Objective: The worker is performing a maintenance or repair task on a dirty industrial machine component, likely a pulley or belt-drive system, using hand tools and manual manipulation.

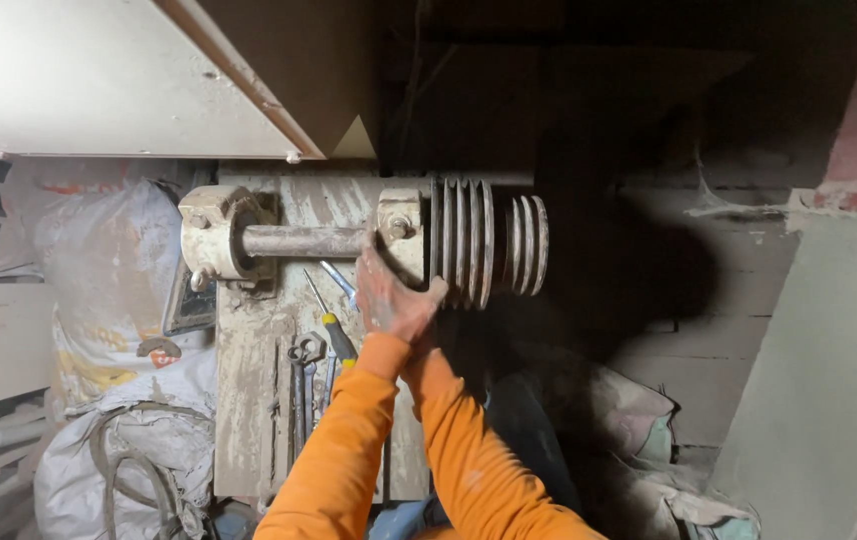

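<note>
A dusty steel shaft (299, 241) runs level between two cream bearing housings, the left one (217, 232) and the right one (401, 228). Just right of the right housing sits a dark grooved pulley (484, 243). My left hand (389, 297), dusty and in an orange sleeve, grips the lower side of the right housing, thumb toward the pulley. My right arm (469, 450) reaches up beside it. My right hand is hidden behind the left hand and in the shadow under the pulley.
A yellow-handled screwdriver (337, 335), a blue-handled one (341, 283) and wrenches (304, 352) lie on the dusty base plate (249, 400). Filled sacks (114, 300) pile up at the left. A pale panel (99, 70) overhangs at the top left; a concrete wall (829, 380) stands at the right.
</note>
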